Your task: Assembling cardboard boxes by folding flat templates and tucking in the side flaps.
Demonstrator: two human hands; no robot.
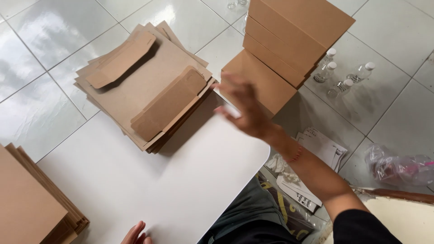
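right hand point(244, 106) blurred at centre of the frame, fingers spread loose, hovering above the far edge of a white board point(149, 180); whether it touches the board cannot be told, and nothing seen pinched in its grip. left hand point(135, 235) at the bottom edge, only the fingertips showing, resting on the near edge of the same white board; grip mostly out of frame, so spread or closed cannot be told.

white board lying flat, filling the lower middle of the frame, over a white tiled floor point(54, 31). on its upper left part, a stack of flat brown cardboard blanks point(144, 86), tilted diagonally, flaps folded over the top sheet. just beyond the right hand, toward top centre, a pile of folded brown boxes point(289, 36), stepped one over another. at lower left, another stack of brown sheets point(31, 203), cut off by the frame edge.

at upper right, 4 small clear bottles with white caps point(343, 74) lying on the tiles beside the boxes. at right, a crumpled clear plastic bag point(398, 169). below the forearm, printed paper sheets point(323, 147) on the floor.
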